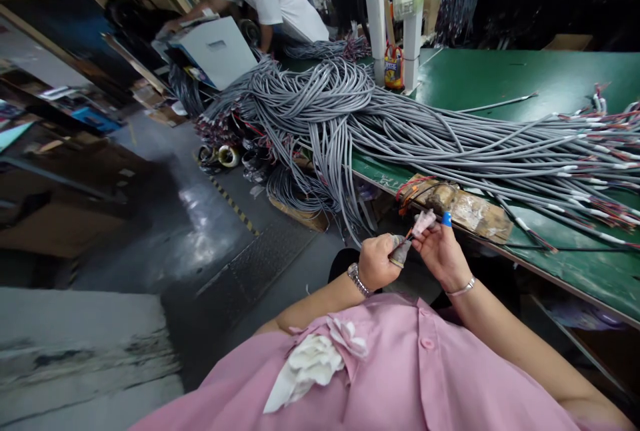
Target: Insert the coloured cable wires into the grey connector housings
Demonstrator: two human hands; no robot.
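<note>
My left hand (381, 261), with a watch at the wrist, is closed in front of my chest, its thumb and forefinger wrapped in grey tape. Thin orange and dark wires (409, 233) stick out from its fingertips. Close beside it, my right hand (443, 251) pinches a small pale pink piece (424, 223) at those wires; blue tape covers one fingertip. Both hands are just off the near edge of the green table (500, 77). Beyond them, a taped wooden block (475, 212) lies at the edge, with a black cable beside it.
Long grey cables (410, 131) cover much of the table and hang over its edge. White posts (377, 17) rise from it. A person in a white shirt (285, 1) leans by a grey box (217, 51) at the back. Coiled cables (300, 191) lie below the table.
</note>
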